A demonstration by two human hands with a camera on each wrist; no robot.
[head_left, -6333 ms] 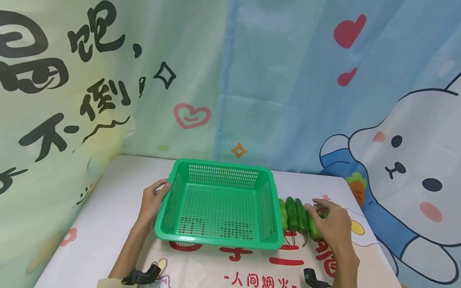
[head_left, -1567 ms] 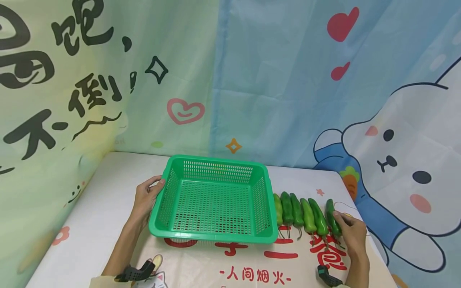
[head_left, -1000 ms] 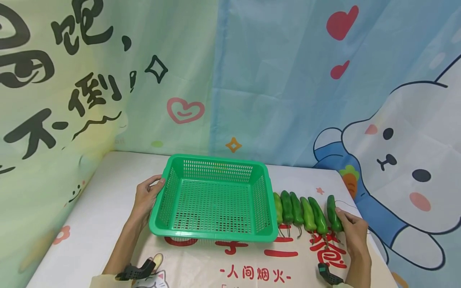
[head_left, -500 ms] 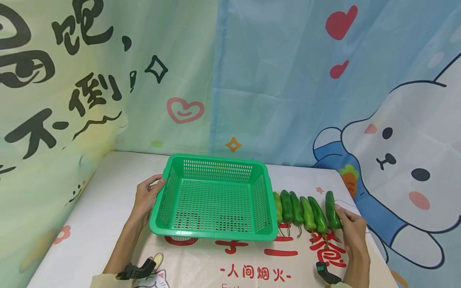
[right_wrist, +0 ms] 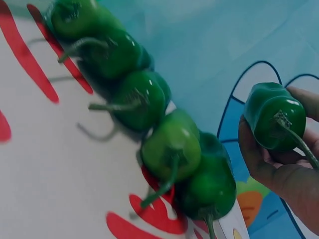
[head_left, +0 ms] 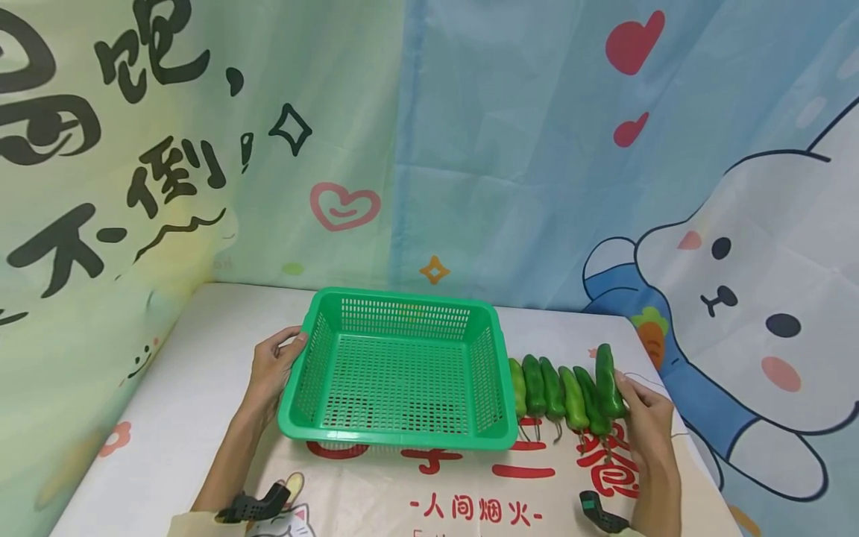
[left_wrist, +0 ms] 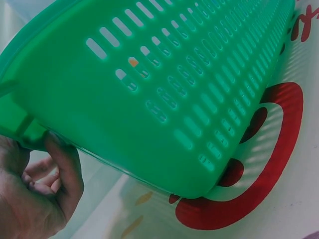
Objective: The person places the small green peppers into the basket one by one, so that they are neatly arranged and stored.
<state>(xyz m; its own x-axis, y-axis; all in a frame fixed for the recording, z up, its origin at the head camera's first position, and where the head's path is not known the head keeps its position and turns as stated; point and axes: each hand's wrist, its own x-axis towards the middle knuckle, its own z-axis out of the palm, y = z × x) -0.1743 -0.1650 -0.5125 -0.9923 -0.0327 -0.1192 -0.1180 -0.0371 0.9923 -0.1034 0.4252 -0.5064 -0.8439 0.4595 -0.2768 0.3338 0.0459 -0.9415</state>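
A green perforated plastic basket (head_left: pixel 403 441) stands on the table, nothing inside it. My left hand (head_left: pixel 271 369) grips its left rim; in the left wrist view the thumb and fingers of the left hand (left_wrist: pixel 47 194) pinch the rim's edge. My right hand (head_left: pixel 646 414) holds a dark green pepper (head_left: pixel 607 382) by its side. In the right wrist view this pepper (right_wrist: pixel 279 117) is raised, stem toward the camera, between thumb and fingers. To its left, several green peppers (head_left: pixel 554 388) lie side by side in a row against the basket's right side, stems toward me.
The table (head_left: pixel 235 313) has a white and cream cover with red printed characters (head_left: pixel 479 509). A printed cloth backdrop (head_left: pixel 496 186) hangs right behind the table and along its left side.
Earlier the right hand was over the row, then at its right end. Now it has lifted the end pepper and moved it slightly left and away from me. The left hand stays on the rim.
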